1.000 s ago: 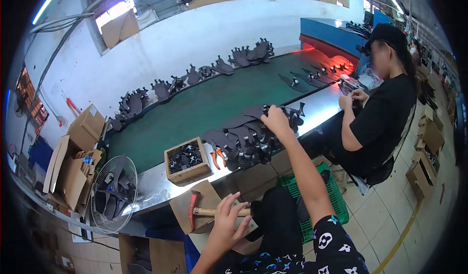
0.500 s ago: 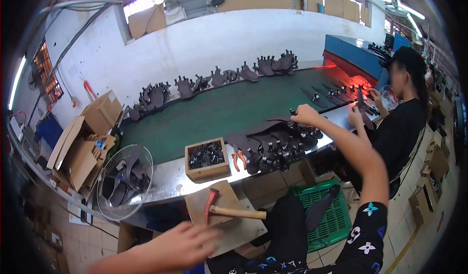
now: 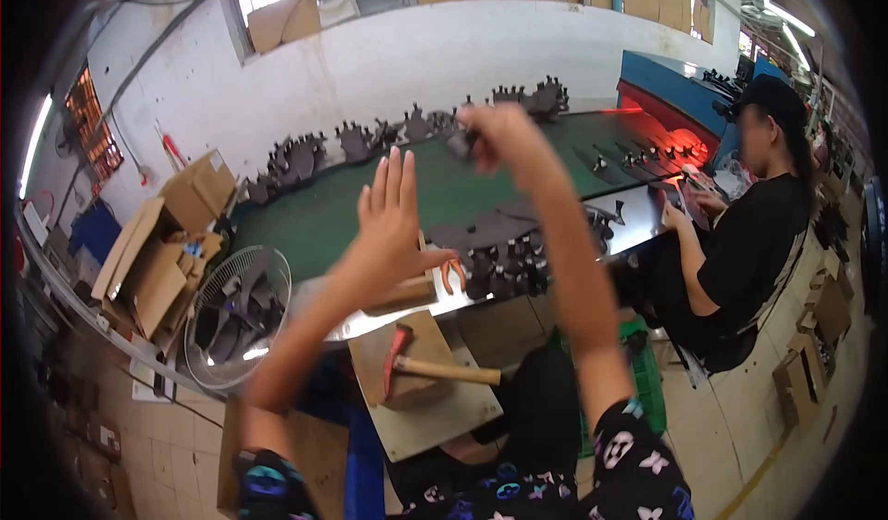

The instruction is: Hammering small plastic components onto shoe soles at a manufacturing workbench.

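My left hand [image 3: 390, 224] is raised with fingers spread above the near side of the green conveyor belt [image 3: 342, 201], empty. Far over the belt reaches my right hand [image 3: 504, 136], smeared by motion, its fingers bent beside a dark grey sandal sole [image 3: 458, 145]. Whether it grips that sole cannot be made out. Below my right forearm lies a pile of dark soles [image 3: 504, 229] with black plugs. Orange-handled pliers [image 3: 451, 277] rest next to the pile. A red-headed hammer [image 3: 444, 369] with a wooden handle lies on a block [image 3: 370, 363] before me.
More soles stand along the belt's far edge [image 3: 301, 154]. A wire fan guard [image 3: 192, 335] holding soles and cardboard boxes [image 3: 148, 279] are at left. My left arm partly hides a wooden box [image 3: 407, 295]. A co-worker [image 3: 754, 233] sits at right by the red-lit blue machine [image 3: 671, 80].
My left hand has risen from beside the hammer to over the belt's edge. My right hand has swung left and outward, from the near pile toward the far row of soles.
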`<state>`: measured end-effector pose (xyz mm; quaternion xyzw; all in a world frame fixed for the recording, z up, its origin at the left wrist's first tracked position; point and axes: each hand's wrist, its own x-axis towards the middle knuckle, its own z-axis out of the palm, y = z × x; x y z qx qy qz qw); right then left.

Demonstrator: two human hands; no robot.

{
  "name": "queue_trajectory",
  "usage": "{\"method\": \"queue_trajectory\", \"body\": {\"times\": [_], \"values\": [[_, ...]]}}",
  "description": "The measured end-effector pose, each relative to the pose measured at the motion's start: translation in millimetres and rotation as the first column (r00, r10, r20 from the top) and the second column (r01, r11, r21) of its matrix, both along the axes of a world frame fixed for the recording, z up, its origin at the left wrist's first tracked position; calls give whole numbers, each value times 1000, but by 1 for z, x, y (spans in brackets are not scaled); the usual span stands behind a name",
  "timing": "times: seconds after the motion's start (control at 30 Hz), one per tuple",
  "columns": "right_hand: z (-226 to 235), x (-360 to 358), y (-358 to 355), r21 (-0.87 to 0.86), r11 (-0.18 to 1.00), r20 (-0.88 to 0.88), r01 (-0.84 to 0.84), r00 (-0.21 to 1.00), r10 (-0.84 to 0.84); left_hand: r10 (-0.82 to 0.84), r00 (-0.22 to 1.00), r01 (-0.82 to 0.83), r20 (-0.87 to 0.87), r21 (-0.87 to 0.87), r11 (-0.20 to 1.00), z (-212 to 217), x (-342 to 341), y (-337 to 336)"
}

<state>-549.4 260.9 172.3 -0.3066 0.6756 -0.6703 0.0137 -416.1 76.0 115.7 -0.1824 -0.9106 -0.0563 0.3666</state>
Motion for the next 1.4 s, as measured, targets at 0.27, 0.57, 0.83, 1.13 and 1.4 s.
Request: {"method": "queue_trajectory", "body": {"times": [0.27,0.57,0.83,1.13,1.4], "values": [[-115,151,5,-130,839,81,-529,838,540,231,846,-145,-480,209,967,-88,79,-43],[-314,109,205,181,506,-22,843,518,-855,734,664,-599,141,688,410,-105,201,-334],[-498,192,233,676,496,-170,545,770,-614,626,738,-535,254,785,312,-304,235,-260],[-495,270,260,906,203,37,372,407,-913,250,692,-721,678,630,287,-452,294,-80],[-527,264,249,923,161,-52,349,528,-848,141,753,-657,643,721,219,-422,301,-33]]}}
